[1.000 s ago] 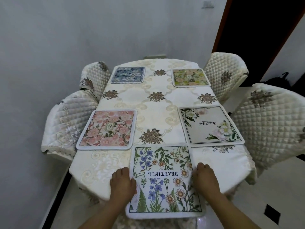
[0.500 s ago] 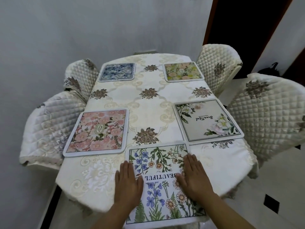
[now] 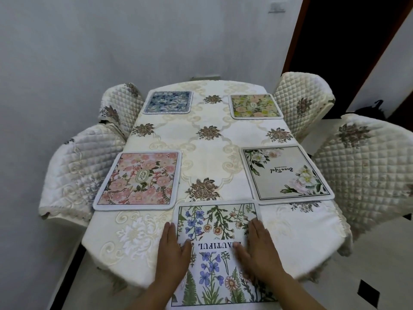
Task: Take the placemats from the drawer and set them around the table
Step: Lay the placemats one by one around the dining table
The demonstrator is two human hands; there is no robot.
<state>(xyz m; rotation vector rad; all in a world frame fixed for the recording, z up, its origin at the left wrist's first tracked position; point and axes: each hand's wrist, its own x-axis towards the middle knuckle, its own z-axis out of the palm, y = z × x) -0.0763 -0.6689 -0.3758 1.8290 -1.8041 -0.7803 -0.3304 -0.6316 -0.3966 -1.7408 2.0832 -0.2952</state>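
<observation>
Placemat w/ wildflower print lies at near tabletop edge, both hands, left & right, flat, grip open, nothing clasped; prob light, thin, floppy, may slide on cloth, so take by side hems.

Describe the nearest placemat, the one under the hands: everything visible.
The nearest placemat is a white-edged, rounded-corner mat that looks like fabric, printed with blue flowers, daisies, ferns and the word BEAUTIFUL upside down to the camera. It lies flat on the tablecloth, near edge overhanging. The left hand and right hand press flat on it.
</observation>
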